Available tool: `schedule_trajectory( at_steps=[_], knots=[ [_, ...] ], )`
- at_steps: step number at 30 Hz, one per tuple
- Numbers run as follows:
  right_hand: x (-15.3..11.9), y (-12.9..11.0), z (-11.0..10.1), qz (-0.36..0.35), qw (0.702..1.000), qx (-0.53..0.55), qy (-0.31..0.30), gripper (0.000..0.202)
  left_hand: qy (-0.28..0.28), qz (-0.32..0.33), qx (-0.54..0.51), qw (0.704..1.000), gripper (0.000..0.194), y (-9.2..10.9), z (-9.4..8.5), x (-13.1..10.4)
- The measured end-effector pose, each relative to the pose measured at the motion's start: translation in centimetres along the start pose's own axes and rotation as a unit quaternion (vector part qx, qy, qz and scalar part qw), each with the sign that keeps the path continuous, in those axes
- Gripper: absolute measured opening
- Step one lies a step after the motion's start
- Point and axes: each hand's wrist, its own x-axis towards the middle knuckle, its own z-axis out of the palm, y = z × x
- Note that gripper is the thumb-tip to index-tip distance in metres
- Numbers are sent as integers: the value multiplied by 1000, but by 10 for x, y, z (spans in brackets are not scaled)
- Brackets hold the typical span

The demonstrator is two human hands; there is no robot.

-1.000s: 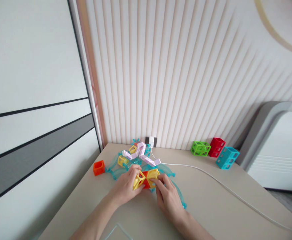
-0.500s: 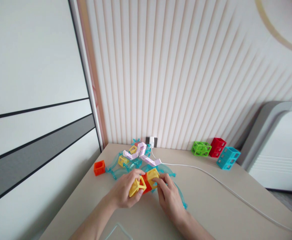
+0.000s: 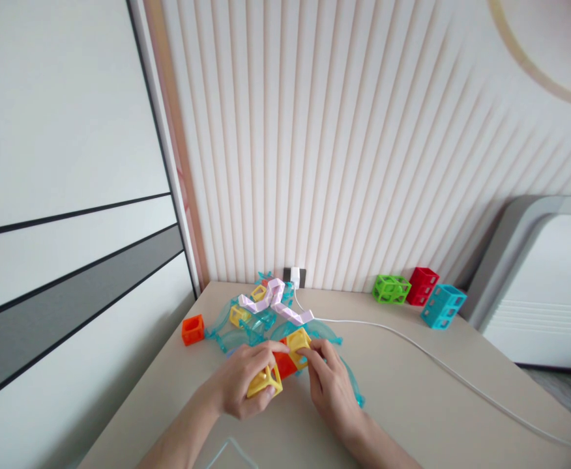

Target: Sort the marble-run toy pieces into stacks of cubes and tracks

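The left hand is curling tight around an open-sided yellow plastic cube, with a finger reaching over to a bright orange plastic block. The right hand is pinching another yellow plastic cube, which is sitting against the orange block's far right side. Since the last picture, the left hand's cube is coming closer to the person and a bit left, away from the right hand's cube. I can't tell if it is still touching the orange block.

These blocks are sitting low over the front of the table. Right behind them, see-through teal plastic pieces are lying in a messy pile, in the way on the far side. A pale purple and white folding snake toy is lying on the pile. A loose orange plastic cube is sitting on the left. Green, red and blue blocks are standing far right.

The orange block and the right hand's cube are making a slanted row. Its long way is going from near left to far right, with the yellow end pointing far right.
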Motion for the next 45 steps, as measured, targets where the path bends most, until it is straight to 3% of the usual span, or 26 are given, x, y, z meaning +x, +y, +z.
schedule_trajectory(
  at_steps=[12,22,27,34,39,45],
  knots=[
    [-4,1,7,65,995,68,15,35,26,19,-47,998,16,0,-1,0],
    [-9,8,17,184,968,167,22,29,71,48,-65,994,19,-4,-2,3],
    [-9,12,19,220,955,195,30,32,54,51,-81,994,16,-1,-3,2],
    [-5,10,13,219,954,201,44,35,13,30,-77,997,17,4,-5,4],
    [-2,1,12,251,928,267,62,37,37,33,-122,991,14,2,-3,5],
    [2,5,12,338,874,333,101,42,89,17,-160,983,13,-2,-6,5]
  ],
)
